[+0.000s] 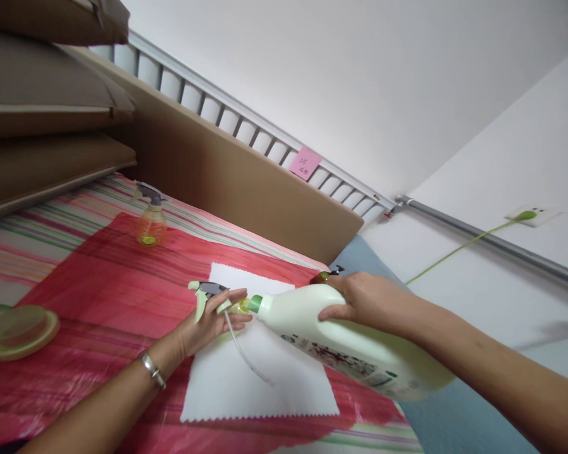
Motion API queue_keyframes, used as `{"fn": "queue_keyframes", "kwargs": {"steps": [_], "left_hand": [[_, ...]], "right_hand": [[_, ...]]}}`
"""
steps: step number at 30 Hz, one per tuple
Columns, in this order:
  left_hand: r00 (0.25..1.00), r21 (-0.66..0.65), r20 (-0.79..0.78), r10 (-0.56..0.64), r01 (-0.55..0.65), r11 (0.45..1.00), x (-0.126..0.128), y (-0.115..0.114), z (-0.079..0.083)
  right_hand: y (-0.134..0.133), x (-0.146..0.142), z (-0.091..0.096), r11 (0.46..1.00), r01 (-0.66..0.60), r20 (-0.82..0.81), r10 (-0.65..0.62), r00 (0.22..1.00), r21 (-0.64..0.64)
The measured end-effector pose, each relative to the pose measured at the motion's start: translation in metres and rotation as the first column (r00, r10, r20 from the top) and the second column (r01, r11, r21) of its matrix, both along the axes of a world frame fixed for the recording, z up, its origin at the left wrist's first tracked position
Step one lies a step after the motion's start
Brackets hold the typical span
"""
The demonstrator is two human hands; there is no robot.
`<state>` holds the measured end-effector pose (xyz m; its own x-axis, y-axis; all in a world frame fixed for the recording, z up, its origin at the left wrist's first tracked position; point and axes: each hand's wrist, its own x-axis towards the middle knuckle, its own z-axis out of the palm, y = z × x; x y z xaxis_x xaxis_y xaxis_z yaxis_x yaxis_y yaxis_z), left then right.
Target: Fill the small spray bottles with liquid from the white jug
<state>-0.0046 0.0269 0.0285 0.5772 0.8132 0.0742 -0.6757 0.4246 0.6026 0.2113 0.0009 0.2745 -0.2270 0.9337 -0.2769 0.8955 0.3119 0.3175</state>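
My left hand (216, 318) is closed around a trigger spray head (211, 289), whose clear dip tube (246, 359) hangs down to the right. A yellowish bottle neck (240, 306) shows by its fingers; most of that bottle is hidden behind the hand. My right hand (355, 299) grips a large pale green jug (303, 309), tipped almost on its side with its label facing me. Its green spout (255, 304) points left and meets the bottle neck; whether liquid flows, I cannot tell. White scalloped-edge paper (265, 397) lies beneath.
A clear spray bottle (150, 226) with a grey trigger stands at the back left. Near the left edge sits a round yellowish lid or dish (21, 331) on red plastic sheeting (99, 302). A dark pump bottle (322, 277) is behind the jug. Cardboard boxes (42, 75) tower at upper left.
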Motion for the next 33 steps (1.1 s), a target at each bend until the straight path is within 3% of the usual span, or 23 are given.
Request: {"fn": "queue_keyframes", "kwargs": {"steps": [12, 19, 26, 30, 33], "left_hand": [[1.000, 0.005, 0.001, 0.004, -0.004, 1.000, -0.001, 0.000, 0.001], [1.000, 0.004, 0.020, -0.001, 0.001, 1.000, -0.003, 0.001, 0.001], [0.998, 0.008, -0.051, 0.021, -0.021, 1.000, -0.006, -0.001, 0.008], [0.998, 0.025, -0.056, 0.026, -0.025, 0.999, -0.012, 0.000, 0.013], [0.999, 0.041, -0.013, 0.046, -0.046, 0.998, -0.027, 0.004, 0.022]], "right_hand": [[-0.005, 0.003, -0.006, 1.000, -0.003, -0.027, 0.003, 1.000, 0.022], [-0.017, 0.030, -0.040, 0.993, 0.121, -0.250, -0.117, 0.961, 0.002], [-0.029, 0.065, -0.073, 0.936, 0.351, -0.547, -0.290, 0.785, 0.007], [-0.027, 0.082, -0.090, 0.856, 0.503, -0.670, -0.308, 0.676, 0.114], [-0.016, 0.087, -0.112, 0.763, 0.621, -0.828, -0.223, 0.514, 0.181]]}}
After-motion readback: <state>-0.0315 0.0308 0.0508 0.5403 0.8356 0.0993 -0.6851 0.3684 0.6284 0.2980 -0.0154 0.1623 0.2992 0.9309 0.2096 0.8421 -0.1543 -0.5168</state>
